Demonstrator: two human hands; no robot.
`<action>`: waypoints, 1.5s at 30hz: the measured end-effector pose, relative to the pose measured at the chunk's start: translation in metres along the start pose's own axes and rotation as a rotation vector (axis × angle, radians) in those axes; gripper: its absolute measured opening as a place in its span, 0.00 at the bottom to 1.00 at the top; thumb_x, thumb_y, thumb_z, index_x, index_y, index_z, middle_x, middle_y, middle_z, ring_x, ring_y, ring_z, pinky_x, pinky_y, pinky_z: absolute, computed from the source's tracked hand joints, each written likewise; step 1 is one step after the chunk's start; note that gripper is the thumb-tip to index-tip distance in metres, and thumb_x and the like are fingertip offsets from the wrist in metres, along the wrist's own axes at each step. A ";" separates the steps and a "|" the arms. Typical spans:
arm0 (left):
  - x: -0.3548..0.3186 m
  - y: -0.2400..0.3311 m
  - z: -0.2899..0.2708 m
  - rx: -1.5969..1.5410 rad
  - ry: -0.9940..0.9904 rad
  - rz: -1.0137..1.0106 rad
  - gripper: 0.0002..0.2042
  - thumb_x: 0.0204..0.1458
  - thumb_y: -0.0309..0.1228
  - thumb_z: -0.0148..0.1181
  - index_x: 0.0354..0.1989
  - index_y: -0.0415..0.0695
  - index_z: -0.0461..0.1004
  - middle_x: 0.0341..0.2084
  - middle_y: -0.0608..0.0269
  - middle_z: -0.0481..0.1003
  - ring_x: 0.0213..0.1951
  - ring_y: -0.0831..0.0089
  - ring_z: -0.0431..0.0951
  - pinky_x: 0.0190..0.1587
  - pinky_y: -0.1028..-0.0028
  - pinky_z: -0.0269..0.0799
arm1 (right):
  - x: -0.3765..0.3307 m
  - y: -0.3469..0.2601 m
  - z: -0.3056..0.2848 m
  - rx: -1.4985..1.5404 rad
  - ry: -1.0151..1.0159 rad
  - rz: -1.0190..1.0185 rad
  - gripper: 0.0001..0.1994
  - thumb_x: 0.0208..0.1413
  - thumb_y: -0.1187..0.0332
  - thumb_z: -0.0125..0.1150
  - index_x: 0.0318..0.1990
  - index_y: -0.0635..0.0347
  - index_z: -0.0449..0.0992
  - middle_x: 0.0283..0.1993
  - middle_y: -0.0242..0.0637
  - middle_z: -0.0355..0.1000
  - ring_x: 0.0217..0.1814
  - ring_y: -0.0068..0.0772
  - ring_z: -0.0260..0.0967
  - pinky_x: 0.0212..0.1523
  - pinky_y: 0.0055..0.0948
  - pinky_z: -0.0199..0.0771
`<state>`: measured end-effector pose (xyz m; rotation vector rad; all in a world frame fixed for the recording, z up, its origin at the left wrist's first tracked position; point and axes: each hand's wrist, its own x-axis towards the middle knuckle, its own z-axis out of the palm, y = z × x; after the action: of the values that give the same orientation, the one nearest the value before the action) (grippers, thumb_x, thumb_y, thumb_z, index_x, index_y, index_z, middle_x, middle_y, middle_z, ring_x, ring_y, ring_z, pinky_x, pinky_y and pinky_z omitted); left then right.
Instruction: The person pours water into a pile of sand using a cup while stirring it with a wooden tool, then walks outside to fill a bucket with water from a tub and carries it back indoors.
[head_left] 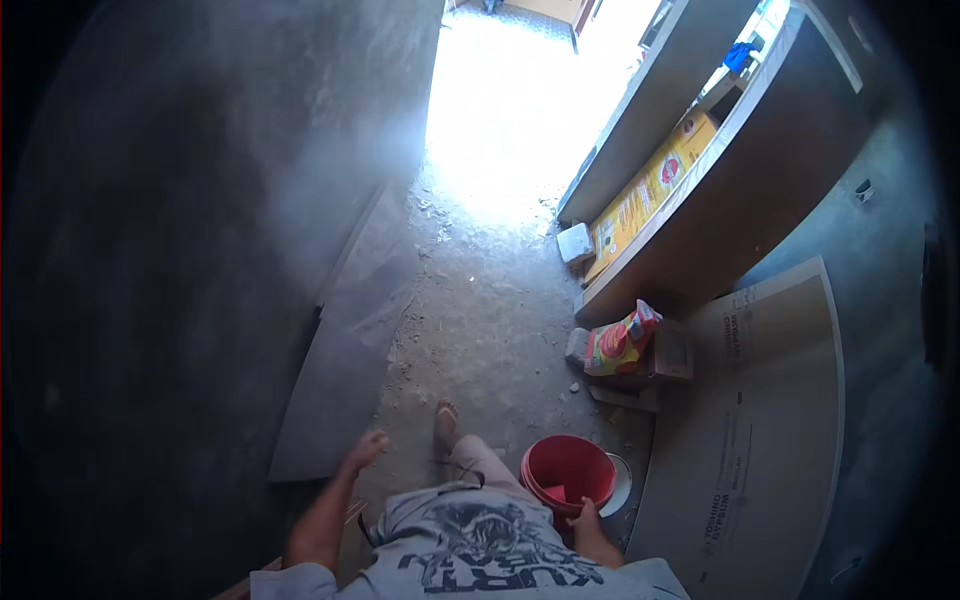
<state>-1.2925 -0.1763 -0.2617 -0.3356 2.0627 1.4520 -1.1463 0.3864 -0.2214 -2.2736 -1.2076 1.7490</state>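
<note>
A red bucket (568, 462) hangs or stands at my right side, its open top facing up. My right hand (585, 515) is closed on its near rim, with the thumb showing at the edge. Inside lies a small red piece (556, 492) whose kind I cannot make out. My left hand (370, 447) is held out to the left of my body, fingers curled, with nothing visible in it. Below it is the bare floor, and a grey board (340, 390) leans on the left wall close by.
A round white thing (622, 485) shows behind the bucket. Brown board sheets (760, 400) lean at the right. Ahead of them sit a colourful bag (620, 345) on a cardboard box (672, 352), a grey block (575, 243) and a yellow carton (650, 195). Rubble specks the floor (480, 320) toward a bright doorway.
</note>
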 end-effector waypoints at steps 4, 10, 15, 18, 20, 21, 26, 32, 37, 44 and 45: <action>0.016 0.126 0.035 0.206 -0.439 0.098 0.20 0.51 0.46 0.48 0.42 0.42 0.71 0.39 0.57 0.72 0.42 0.68 0.71 0.46 0.69 0.63 | 0.000 -0.064 0.085 0.029 -0.079 -0.015 0.31 0.42 0.60 0.56 0.57 0.47 0.54 0.58 0.43 0.54 0.56 0.49 0.56 0.48 0.58 0.56; 0.086 0.283 -0.002 0.458 -0.484 0.200 0.20 0.51 0.47 0.46 0.37 0.44 0.74 0.35 0.52 0.73 0.40 0.59 0.73 0.43 0.66 0.65 | -0.045 -0.169 0.214 -0.027 -0.158 -0.035 0.30 0.44 0.54 0.55 0.57 0.47 0.55 0.58 0.42 0.55 0.56 0.47 0.56 0.50 0.57 0.56; 0.184 0.349 -0.035 0.456 -0.524 0.309 0.18 0.51 0.46 0.46 0.37 0.46 0.75 0.34 0.53 0.74 0.38 0.58 0.73 0.42 0.65 0.65 | -0.011 -0.223 0.306 0.165 -0.383 0.017 0.28 0.44 0.57 0.55 0.55 0.52 0.57 0.54 0.45 0.57 0.53 0.49 0.58 0.48 0.53 0.62; 0.266 0.387 -0.066 0.492 -0.439 0.371 0.18 0.51 0.45 0.46 0.37 0.44 0.74 0.34 0.52 0.74 0.38 0.57 0.73 0.42 0.65 0.65 | -0.039 -0.262 0.385 0.192 -0.404 -0.025 0.27 0.44 0.58 0.52 0.54 0.54 0.58 0.52 0.45 0.59 0.52 0.50 0.59 0.47 0.52 0.64; 0.312 0.424 -0.081 0.551 -0.482 0.324 0.19 0.50 0.47 0.46 0.36 0.44 0.75 0.33 0.52 0.74 0.37 0.56 0.73 0.41 0.63 0.65 | -0.045 -0.292 0.425 0.189 -0.355 -0.019 0.27 0.44 0.58 0.51 0.53 0.55 0.58 0.51 0.45 0.59 0.51 0.49 0.60 0.46 0.52 0.65; 0.335 0.439 -0.087 0.580 -0.503 0.298 0.20 0.50 0.48 0.46 0.35 0.44 0.75 0.32 0.52 0.74 0.37 0.56 0.73 0.41 0.62 0.65 | -0.045 -0.309 0.445 0.185 -0.313 -0.003 0.26 0.44 0.58 0.50 0.53 0.56 0.59 0.51 0.44 0.60 0.50 0.49 0.61 0.45 0.52 0.65; 0.447 0.524 -0.121 0.609 -0.651 0.142 0.21 0.48 0.48 0.49 0.32 0.40 0.75 0.29 0.50 0.75 0.33 0.60 0.75 0.38 0.66 0.67 | -0.038 -0.398 0.546 0.225 -0.434 -0.040 0.25 0.40 0.55 0.53 0.48 0.49 0.63 0.49 0.39 0.63 0.49 0.43 0.61 0.46 0.52 0.64; 0.586 0.509 -0.161 0.464 -0.517 -0.132 0.21 0.41 0.49 0.59 0.28 0.41 0.76 0.22 0.59 0.74 0.26 0.75 0.71 0.32 0.72 0.67 | -0.031 -0.480 0.673 0.324 -0.355 0.027 0.25 0.40 0.57 0.53 0.49 0.51 0.61 0.49 0.41 0.63 0.47 0.44 0.63 0.45 0.50 0.65; 0.665 0.532 -0.182 0.183 -0.186 -0.255 0.19 0.42 0.46 0.60 0.26 0.39 0.76 0.20 0.62 0.74 0.24 0.77 0.70 0.29 0.74 0.67 | -0.002 -0.541 0.777 0.256 -0.392 0.058 0.25 0.41 0.59 0.51 0.50 0.55 0.60 0.48 0.43 0.63 0.47 0.45 0.63 0.45 0.48 0.66; 0.780 0.563 -0.245 -0.251 0.164 -0.394 0.11 0.47 0.34 0.54 0.25 0.37 0.73 0.19 0.63 0.72 0.18 0.76 0.70 0.21 0.73 0.68 | 0.022 -0.632 0.900 0.112 -0.300 -0.059 0.26 0.41 0.55 0.52 0.50 0.54 0.59 0.47 0.44 0.63 0.45 0.44 0.64 0.44 0.45 0.66; 0.796 0.571 -0.259 -0.262 0.208 -0.326 0.10 0.48 0.33 0.54 0.25 0.37 0.73 0.18 0.64 0.72 0.18 0.76 0.70 0.21 0.74 0.68 | 0.014 -0.649 0.915 0.042 -0.265 -0.062 0.28 0.40 0.55 0.53 0.51 0.51 0.58 0.48 0.44 0.62 0.46 0.44 0.63 0.45 0.45 0.66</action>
<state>-2.3028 -0.1014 -0.2332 -0.9185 1.8600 1.5312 -2.2641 0.4687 -0.2729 -2.0071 -1.2503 2.0812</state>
